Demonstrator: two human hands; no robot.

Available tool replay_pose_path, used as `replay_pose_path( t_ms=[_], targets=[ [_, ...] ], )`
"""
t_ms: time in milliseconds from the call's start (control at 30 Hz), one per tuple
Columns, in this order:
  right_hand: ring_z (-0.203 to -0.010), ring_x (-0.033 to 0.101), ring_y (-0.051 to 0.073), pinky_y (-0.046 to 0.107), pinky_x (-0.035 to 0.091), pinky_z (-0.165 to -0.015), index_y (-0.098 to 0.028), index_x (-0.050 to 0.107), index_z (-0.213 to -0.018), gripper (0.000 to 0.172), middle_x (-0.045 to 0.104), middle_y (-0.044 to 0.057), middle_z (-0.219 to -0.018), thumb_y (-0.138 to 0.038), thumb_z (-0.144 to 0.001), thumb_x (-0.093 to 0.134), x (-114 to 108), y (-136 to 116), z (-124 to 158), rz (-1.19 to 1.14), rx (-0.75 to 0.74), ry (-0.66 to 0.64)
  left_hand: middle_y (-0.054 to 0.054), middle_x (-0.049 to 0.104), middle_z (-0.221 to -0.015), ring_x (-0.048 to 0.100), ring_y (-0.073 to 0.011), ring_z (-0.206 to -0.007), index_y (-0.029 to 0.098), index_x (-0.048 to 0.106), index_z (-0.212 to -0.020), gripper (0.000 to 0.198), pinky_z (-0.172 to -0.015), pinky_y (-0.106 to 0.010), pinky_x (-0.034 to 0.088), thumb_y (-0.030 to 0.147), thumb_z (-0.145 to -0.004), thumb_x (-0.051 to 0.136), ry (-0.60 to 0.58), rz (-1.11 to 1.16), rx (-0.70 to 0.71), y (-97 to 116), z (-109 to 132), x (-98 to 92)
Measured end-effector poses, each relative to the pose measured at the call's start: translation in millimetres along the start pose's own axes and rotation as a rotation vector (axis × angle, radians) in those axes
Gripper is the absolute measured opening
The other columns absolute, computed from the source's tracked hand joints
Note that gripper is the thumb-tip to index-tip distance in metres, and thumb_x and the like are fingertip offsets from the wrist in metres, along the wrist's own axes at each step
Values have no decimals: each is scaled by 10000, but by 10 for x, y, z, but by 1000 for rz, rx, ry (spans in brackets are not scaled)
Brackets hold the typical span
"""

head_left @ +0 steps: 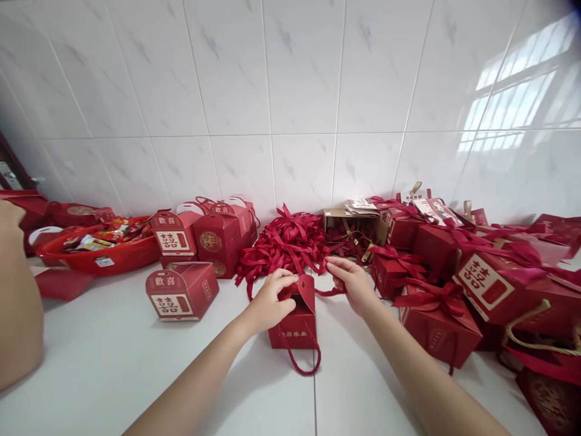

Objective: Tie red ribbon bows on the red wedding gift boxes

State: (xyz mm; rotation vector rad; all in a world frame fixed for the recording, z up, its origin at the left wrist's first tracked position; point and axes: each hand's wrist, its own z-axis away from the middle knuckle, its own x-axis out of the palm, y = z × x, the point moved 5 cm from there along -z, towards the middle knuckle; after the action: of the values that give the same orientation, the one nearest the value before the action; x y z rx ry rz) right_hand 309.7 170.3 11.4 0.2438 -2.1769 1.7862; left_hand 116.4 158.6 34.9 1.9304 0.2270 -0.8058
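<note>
A small red gift box [294,326] with gold print and a red cord handle hanging at its front stands on the white surface in front of me. My left hand [270,300] is closed over the box's top left, fingers curled on its flap. My right hand [351,283] pinches a red ribbon [327,292] that runs from the box's top tab. A heap of loose red ribbons [287,243] lies just behind the box.
Several closed red boxes [182,291] stand at the left, beside a red basin [97,251] of wrapped sweets. Ribbon-tied boxes [438,320] crowd the right side. An open cardboard box [351,227] sits by the tiled wall. Another person's arm [16,309] shows at the far left.
</note>
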Motion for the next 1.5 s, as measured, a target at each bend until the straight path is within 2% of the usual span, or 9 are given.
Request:
replay_pose_path(
  t_ms=[67, 100, 233, 367, 433, 700, 933, 1067, 1500],
  targets=[
    [-535, 470, 80, 230, 349, -510, -150, 719, -809, 327, 628, -4, -659, -306, -539, 816, 98, -266, -61, 76, -22, -85, -53, 526, -1182, 513, -250, -1125, 238, 659, -1007, 423, -1003, -389, 396, 88, -653, 482, -11, -32, 23, 42, 51, -1],
    [-580, 512, 93, 236, 383, -549, -155, 724, -824, 301, 655, 10, -708, -307, -575, 797, 174, -411, -63, 206, -43, -188, -52, 523, -1184, 509, -248, -1131, 244, 666, -992, 413, -1006, -390, 394, 81, -664, 475, -20, -59, 43, 74, 76, 9],
    [-672, 580, 128, 266, 457, -643, -182, 734, -875, 231, 695, 26, -769, -320, -692, 709, 342, -905, 75, 457, -122, -385, -50, 513, -1213, 482, -241, -1168, 262, 677, -973, 378, -1011, -386, 392, 79, -723, 461, -18, -153, 113, 204, 157, 63],
    [-743, 623, 163, 288, 487, -708, -185, 745, -846, 167, 717, 33, -803, -258, -729, 651, 489, -961, 277, 738, -82, -654, -54, 536, -1182, 488, -238, -1159, 264, 698, -937, 261, -1008, -387, 396, 184, -818, 480, 26, -170, 137, 251, 178, 88],
    [-737, 623, 165, 281, 485, -688, -190, 749, -851, 174, 718, 32, -806, -228, -744, 618, 517, -887, 299, 888, -81, -703, -52, 543, -1160, 496, -238, -1144, 278, 698, -959, 235, -1004, -396, 399, 247, -836, 500, 49, -163, 124, 239, 174, 90],
    [-594, 562, 115, 220, 454, -540, -186, 676, -877, 200, 651, 6, -718, -145, -716, 565, 535, -622, 173, 1014, -28, -674, -41, 541, -1152, 509, -230, -1128, 312, 671, -1063, 285, -1005, -403, 404, 251, -821, 532, 80, -146, 110, 192, 169, 103],
    [-572, 546, 105, 200, 435, -514, -172, 613, -778, 126, 638, 13, -706, -104, -677, 583, 493, -649, 186, 1056, 40, -574, -53, 557, -1132, 522, -241, -1107, 293, 680, -1047, 283, -990, -406, 412, 242, -803, 546, 97, -132, 116, 191, 162, 91],
    [-560, 537, 113, 212, 428, -497, -182, 607, -755, 102, 635, 12, -691, -118, -678, 585, 518, -645, 190, 1048, 21, -577, -61, 550, -1149, 503, -249, -1129, 278, 672, -1054, 286, -1006, -414, 388, 251, -792, 559, 98, -74, 87, 175, 165, 88],
    [-554, 543, 117, 218, 419, -483, -186, 624, -766, 124, 659, 20, -716, -110, -670, 602, 544, -571, 180, 1021, 29, -603, -58, 576, -1117, 519, -222, -1119, 219, 676, -844, 145, -1033, -385, 346, 264, -805, 544, 144, 145, -16, 102, 129, 95]
  ],
)
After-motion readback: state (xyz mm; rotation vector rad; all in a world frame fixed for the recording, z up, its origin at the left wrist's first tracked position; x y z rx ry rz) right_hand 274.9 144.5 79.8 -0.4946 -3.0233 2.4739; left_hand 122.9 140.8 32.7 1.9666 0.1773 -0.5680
